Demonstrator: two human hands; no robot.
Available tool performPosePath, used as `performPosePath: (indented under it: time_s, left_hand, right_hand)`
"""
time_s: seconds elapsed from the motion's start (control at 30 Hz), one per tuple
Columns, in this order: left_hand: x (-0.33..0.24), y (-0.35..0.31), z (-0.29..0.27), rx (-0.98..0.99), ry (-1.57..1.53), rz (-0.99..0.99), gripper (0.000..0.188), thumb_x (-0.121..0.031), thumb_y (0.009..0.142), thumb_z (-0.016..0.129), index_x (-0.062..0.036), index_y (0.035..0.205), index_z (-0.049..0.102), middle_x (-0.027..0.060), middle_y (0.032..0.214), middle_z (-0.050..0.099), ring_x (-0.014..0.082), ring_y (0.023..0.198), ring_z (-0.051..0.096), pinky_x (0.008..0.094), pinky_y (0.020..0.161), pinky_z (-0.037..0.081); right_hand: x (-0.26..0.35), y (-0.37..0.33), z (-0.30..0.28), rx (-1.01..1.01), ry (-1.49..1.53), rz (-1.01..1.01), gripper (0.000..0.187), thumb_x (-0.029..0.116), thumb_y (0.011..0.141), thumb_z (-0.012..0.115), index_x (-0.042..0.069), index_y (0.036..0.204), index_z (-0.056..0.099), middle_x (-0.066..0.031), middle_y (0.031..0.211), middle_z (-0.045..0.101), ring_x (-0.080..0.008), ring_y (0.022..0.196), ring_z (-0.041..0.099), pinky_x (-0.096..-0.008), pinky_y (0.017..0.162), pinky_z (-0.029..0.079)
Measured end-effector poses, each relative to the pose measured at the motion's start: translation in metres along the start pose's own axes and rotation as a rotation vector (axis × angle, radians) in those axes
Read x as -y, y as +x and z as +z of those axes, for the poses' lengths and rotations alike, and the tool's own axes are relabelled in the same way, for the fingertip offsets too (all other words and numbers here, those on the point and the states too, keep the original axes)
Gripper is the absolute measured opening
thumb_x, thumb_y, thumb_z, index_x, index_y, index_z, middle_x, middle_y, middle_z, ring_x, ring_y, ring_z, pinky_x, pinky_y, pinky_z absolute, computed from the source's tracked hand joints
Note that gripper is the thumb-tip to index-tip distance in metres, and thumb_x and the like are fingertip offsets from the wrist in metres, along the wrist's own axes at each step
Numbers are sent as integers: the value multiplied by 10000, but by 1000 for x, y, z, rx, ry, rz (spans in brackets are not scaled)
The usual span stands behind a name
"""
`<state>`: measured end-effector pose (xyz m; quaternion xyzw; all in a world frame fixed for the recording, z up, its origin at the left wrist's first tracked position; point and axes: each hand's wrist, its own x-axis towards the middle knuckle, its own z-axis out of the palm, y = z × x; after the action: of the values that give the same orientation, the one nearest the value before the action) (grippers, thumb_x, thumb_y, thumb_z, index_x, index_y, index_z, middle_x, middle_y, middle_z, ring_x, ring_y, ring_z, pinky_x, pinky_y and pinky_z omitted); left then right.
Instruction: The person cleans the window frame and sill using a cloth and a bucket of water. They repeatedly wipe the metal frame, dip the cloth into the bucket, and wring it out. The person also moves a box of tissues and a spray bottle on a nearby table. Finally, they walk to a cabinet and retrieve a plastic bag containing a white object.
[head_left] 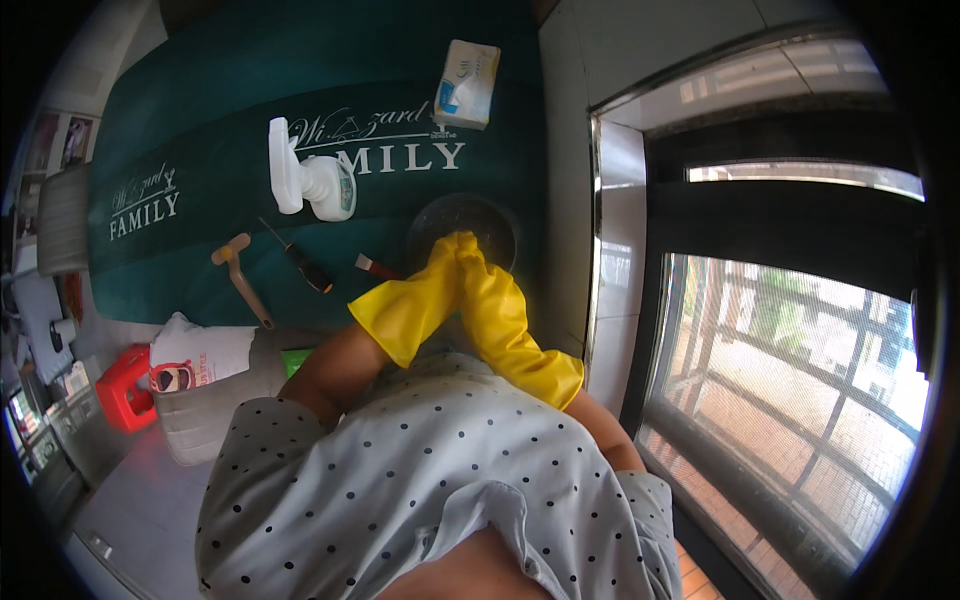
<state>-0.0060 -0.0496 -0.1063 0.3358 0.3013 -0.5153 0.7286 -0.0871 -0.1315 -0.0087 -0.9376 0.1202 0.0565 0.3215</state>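
Both my hands wear long yellow rubber gloves and meet over a dark round basin (463, 210) on the green-covered table. My left hand (446, 262) and my right hand (484, 270) are pressed together with the fingers closed. Whatever lies between them, if anything, is hidden by the gloves. Just left of the left glove lies a scraper-like tool (376, 266) with a dark red handle and a pale flat end, partly covered by the glove.
A white spray bottle (330, 190) lies beyond my left hand, near a screwdriver (308, 268) and a brown T-shaped tool (240, 278). A tissue pack (468, 88) rests at the far side. Tiled wall (618, 240) and a window (790, 350) border the right. Left stands a red container (122, 388).
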Motion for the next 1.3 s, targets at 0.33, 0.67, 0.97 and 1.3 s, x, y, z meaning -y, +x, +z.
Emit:
performPosePath:
  time_s: [0.33, 0.67, 0.97, 1.3]
  left_hand:
    - [-25, -18, 7, -203, 174, -154, 427, -453, 1030, 475, -115, 1239, 631, 143, 1161, 673, 312, 1021, 644, 422, 916, 513]
    - [-61, -59, 49, 184, 801, 110, 423, -177, 998, 592, -112, 1406, 505, 153, 1413, 555, 264, 1254, 594, 368, 1088, 456]
    - [-60, -26, 166, 455, 1057, 584, 556, -111, 942, 686, -106, 1452, 465, 135, 1351, 577, 217, 1119, 634, 290, 984, 516]
    - [-62, 80, 283, -52, 2024, 814, 381, -184, 1005, 619, -93, 1373, 576, 94, 1419, 561, 284, 1324, 534, 333, 1133, 406]
  right_hand:
    - [-33, -4, 41, -102, 472, 212, 259, 185, 974, 623, 54, 1194, 653, -226, 1131, 683, -404, 1004, 659, -433, 869, 544]
    - [0, -35, -62, -112, 360, 387, 316, 215, 972, 637, 86, 1260, 654, -179, 1198, 677, -373, 1059, 658, -399, 942, 529]
    - [7, -89, -128, -54, 544, 583, 344, 245, 996, 600, 75, 1293, 629, -167, 1230, 666, -345, 1107, 646, -377, 978, 502]
    - [45, -140, -151, -304, 580, 813, 303, 197, 1001, 597, 70, 1272, 646, -124, 1184, 689, -249, 1000, 664, -316, 875, 507]
